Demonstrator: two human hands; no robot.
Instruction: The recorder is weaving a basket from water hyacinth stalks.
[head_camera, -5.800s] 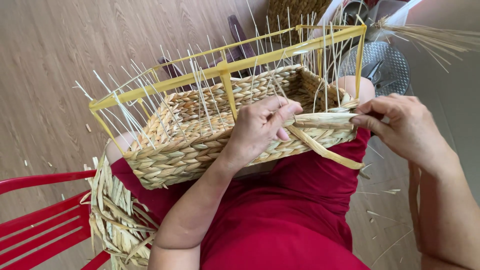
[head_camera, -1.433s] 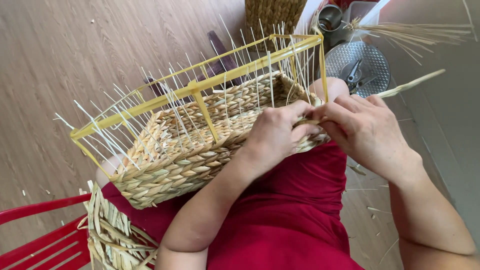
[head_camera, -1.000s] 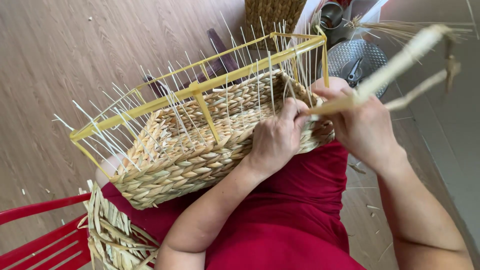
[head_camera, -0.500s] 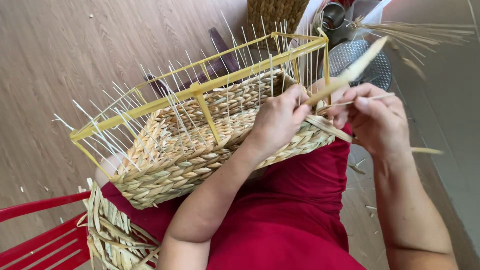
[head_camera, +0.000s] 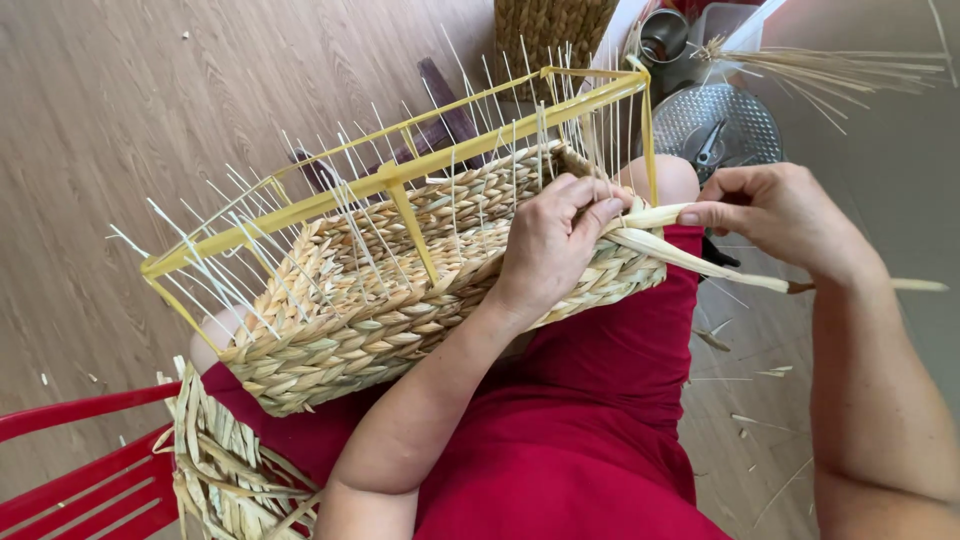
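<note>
The half-woven basket (head_camera: 400, 300) lay tilted across the person's lap inside a yellow frame (head_camera: 390, 180). The left hand (head_camera: 555, 245) curled over the basket's near wall, fingers pressed closed against the weave at the corner. The right hand (head_camera: 775, 215) hovered just beside that corner, thumb and forefinger pinched shut on a flat straw strand (head_camera: 690, 258) that ran from the weave past the wrist.

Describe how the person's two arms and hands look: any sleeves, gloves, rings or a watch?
Both forearms are bare, with no sleeves reaching them. The left hand and the right hand wear no gloves, and no ring, watch or bracelet shows on either. The fingernails are short and unpainted. The only clothing in view is a red garment over the lap.
</note>
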